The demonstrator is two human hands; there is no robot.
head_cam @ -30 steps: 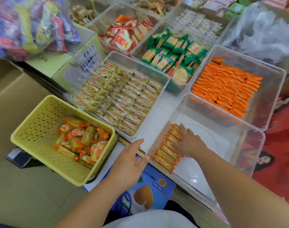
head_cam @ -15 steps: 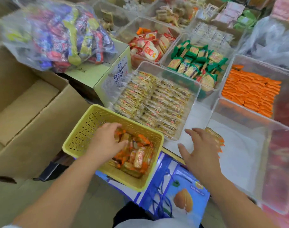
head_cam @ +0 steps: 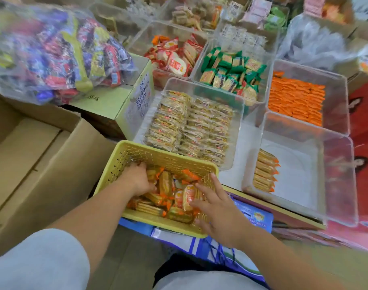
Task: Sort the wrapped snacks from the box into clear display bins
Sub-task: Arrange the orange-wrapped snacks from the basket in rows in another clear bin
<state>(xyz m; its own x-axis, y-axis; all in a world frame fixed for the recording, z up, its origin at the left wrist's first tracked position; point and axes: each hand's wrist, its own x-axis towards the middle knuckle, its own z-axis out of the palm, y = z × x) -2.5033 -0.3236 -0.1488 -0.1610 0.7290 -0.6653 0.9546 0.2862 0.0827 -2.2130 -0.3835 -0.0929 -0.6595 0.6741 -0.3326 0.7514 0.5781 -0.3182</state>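
Meanwhile, clenching left fingers (head_cam: pixel 146 183) round wrapped snacks (head_cam: pixel 166 185) in the yellow basket (head_cam: pixel 158 153), likely gathering a handful. Spreading right fingers (head_cam: pixel 202 191), released, on the pile alongside to steady it, short of the clear bin (head_cam: pixel 294 174) beyond.

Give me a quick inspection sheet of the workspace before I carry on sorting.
Surface: white counter under the bins, partly bare.
Job's things: yellow basket holds loose orange-ended packs; near clear bin has one row of packs along its left wall, rest bare.
Clutter: filled bins of orange packs, green packs and clear-wrapped biscuits; bag of mixed sweets on a green carton.
Hands: left hand in the basket, fingers curled into the packs, grip hidden; right hand with fingers spread over the packs.
Cables: nothing seen.
Surroundings: open cardboard box at left; blue bag below the basket.
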